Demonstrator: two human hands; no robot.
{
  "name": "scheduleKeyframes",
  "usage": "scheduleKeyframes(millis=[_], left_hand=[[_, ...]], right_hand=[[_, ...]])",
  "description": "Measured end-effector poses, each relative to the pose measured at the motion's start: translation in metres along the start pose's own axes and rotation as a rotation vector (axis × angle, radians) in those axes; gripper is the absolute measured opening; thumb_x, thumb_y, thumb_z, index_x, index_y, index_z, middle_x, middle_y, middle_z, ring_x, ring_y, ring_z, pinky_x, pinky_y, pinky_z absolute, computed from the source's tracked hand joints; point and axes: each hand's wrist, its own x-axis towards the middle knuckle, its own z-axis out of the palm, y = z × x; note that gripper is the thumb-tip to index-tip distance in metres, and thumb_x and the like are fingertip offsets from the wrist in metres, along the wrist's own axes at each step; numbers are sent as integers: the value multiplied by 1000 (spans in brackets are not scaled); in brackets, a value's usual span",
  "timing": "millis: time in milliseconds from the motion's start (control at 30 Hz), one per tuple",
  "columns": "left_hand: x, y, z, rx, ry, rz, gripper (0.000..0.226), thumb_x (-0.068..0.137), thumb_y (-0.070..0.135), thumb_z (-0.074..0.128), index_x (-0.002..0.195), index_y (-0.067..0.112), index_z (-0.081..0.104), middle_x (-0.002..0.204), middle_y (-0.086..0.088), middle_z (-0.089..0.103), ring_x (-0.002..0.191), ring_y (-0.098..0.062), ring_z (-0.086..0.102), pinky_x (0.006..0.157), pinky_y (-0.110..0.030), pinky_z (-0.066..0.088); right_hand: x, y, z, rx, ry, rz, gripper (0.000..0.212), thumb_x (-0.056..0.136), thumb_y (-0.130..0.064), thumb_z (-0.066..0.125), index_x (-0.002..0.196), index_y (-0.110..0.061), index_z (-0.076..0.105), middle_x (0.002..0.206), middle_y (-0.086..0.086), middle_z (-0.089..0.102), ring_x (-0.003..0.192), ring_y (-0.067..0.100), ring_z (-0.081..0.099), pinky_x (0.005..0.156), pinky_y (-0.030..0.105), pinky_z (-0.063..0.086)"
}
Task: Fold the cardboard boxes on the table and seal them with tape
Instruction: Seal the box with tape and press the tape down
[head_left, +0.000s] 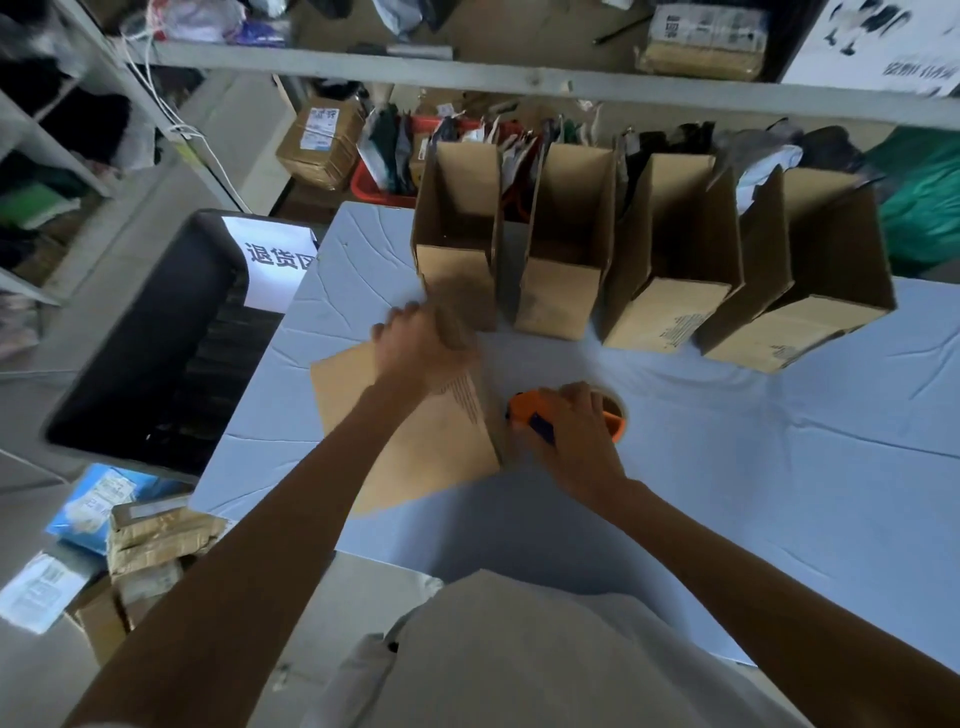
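Note:
A brown cardboard box (415, 447) lies on the blue table (727, 467) in front of me. My left hand (421, 348) rests on its far end near a blurred flap; whether its fingers curl round the flap I cannot make out. My right hand (576, 426) grips an orange tape dispenser (524, 410) with a brown tape roll (615, 405), held against the box's right edge. Several folded boxes stand open in a row at the table's far side, the leftmost box (457, 234) just beyond my left hand.
A dark bin (150, 332) with a white label stands left of the table. Taped parcels (150, 545) lie on the floor at the lower left. Shelves (467, 73) with packages and a red basket (374, 187) are behind the table.

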Motion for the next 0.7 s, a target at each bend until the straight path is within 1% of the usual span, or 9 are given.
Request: scheduleKeyframes(millis=[100,167,233,300,367,400,500,600,700], left_hand=[[-8,-6,-39,-362,247,-184,58,66,47,65,114,16,53,110,-8,60,105,-30,55,90,-46,48],[-23,-12,-51,-491,236,-272,62,70,40,70,122,16,48,119,-13,54,113,-34,49,95,-44,44],[-40,-23,-53,-527,145,-340,63,74,37,71,127,16,45,121,-17,49,116,-37,46,101,-46,40],[-56,-33,-50,-529,39,-415,68,72,43,75,127,18,43,120,-15,47,115,-37,47,101,-48,40],[-68,-38,-47,-561,-38,-481,78,64,48,80,121,14,39,115,-12,45,113,-36,49,98,-50,43],[-71,-40,-46,-587,-62,-514,84,57,50,83,115,10,35,113,-10,45,112,-35,50,96,-51,45],[-77,-44,-46,-664,-84,-575,98,38,54,85,104,13,25,117,-9,49,116,-29,51,95,-48,47],[-81,-48,-45,-701,-67,-542,91,62,38,85,125,8,27,124,-6,41,119,-26,48,99,-45,45],[-81,-49,-42,-681,-65,-522,75,72,37,78,124,8,31,121,-7,38,115,-30,49,99,-46,44]], right_hand=[[15,-32,-17,594,-73,226,69,79,-65,37,131,-21,45,126,18,51,112,38,51,97,51,43],[27,-50,-28,827,-50,285,57,79,-59,46,126,-26,45,127,19,50,105,35,56,91,52,47],[35,-61,-35,941,-46,279,46,80,-51,55,121,-31,45,124,12,49,100,22,56,90,42,50],[39,-68,-37,936,-60,266,55,75,-44,66,123,-27,45,115,6,55,95,13,58,85,30,52],[38,-76,-39,777,-76,200,56,73,-34,76,120,-24,47,99,-8,59,84,4,57,72,13,47],[38,-78,-36,670,-74,170,63,69,-38,79,122,-24,46,98,-14,58,86,2,57,71,10,43],[37,-91,-31,491,-43,149,96,51,-56,83,133,-27,42,113,-13,48,103,4,46,84,21,36],[38,-95,-28,460,-46,158,106,43,-63,82,135,-29,40,122,-10,46,112,8,45,90,23,36],[41,-85,-33,561,-161,145,110,46,-60,82,141,-30,36,136,-2,43,122,15,45,100,28,43]])
